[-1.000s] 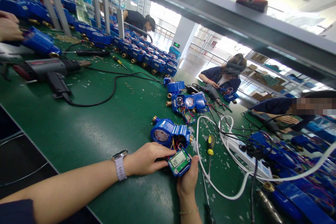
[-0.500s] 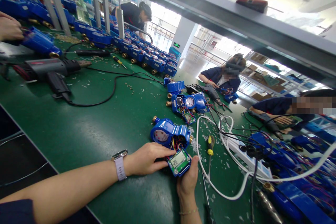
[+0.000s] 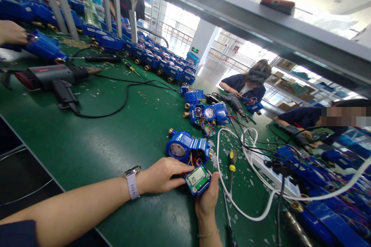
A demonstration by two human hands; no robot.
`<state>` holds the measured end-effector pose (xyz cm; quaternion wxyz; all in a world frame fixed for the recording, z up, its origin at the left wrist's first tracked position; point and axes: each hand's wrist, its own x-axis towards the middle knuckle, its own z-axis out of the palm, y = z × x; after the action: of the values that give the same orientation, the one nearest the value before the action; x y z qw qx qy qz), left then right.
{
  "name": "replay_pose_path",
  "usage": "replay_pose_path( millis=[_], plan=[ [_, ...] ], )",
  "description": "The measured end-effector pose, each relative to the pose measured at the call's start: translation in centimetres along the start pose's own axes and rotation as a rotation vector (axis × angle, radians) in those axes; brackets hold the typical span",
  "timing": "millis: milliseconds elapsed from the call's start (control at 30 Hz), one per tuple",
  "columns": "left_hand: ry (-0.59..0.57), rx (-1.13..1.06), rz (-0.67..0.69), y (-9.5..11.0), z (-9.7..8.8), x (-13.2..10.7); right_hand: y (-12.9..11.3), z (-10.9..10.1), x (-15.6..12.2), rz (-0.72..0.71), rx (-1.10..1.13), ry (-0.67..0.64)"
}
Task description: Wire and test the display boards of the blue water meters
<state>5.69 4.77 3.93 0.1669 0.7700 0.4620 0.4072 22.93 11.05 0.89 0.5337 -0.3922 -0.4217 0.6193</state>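
Note:
Between my two hands is a green circuit board with an LCD display (image 3: pixel 197 178), set in a blue housing and tilted toward me. My left hand (image 3: pixel 165 173), a watch on its wrist, grips the board's left edge between thumb and fingers. From below and the right, my right hand (image 3: pixel 208 197) holds the same board, its thumb along the right edge. Coloured wires run from the board into a blue water meter (image 3: pixel 188 146) with brass ends and a round dial, lying on the green table just behind. Dark characters show on the display.
A yellow-black screwdriver (image 3: pixel 232 161) and a white cable (image 3: pixel 268 210) lie to the right, near a power strip (image 3: pixel 272 171). More meters (image 3: pixel 209 113) stand behind. A heat gun (image 3: pixel 55 81) lies at left. Co-workers sit across the table; another person's hand (image 3: pixel 12 32) is at far left.
My hands and the display board stay in place. In the background at upper left, a person who was bending over the meters now stands more upright, farther left.

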Motion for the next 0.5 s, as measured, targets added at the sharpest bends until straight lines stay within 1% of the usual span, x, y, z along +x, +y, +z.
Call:
replay_pose_path(
  millis=[500],
  plan=[
    [0.0,0.008,0.003,-0.16,0.09,-0.04,-0.27,0.13,-0.03,-0.012,-0.018,-0.002]
  ],
)
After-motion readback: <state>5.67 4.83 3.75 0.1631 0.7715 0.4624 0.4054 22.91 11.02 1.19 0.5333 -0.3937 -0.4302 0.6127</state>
